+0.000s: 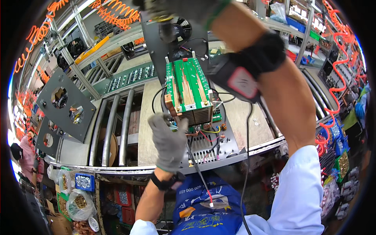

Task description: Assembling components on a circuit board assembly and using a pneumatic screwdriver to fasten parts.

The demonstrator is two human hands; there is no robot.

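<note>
Gloved hands at a green circuit board assembly, one low, one raised.
The left hand (pixel 168 143) curls at the copper bar (pixel 170 104) on the board assembly (pixel 187 78), mid-frame on the bench (pixel 254 125); whether it grips is unclear. The right hand (pixel 192 11), blurred at the top edge, hides its hold; its arm crosses the upper right, covering the bench behind. A black cable (pixel 247 156) hangs lower centre; grey panel (pixel 72 123) leans left. The blue apron (pixel 207 199) bears print.

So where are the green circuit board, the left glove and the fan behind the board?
Green circuit board (pixel 190 84), head view: middle of its top face.
Left glove (pixel 168 141), head view: back of the hand.
Fan (pixel 183 30), head view: near its centre.
</note>
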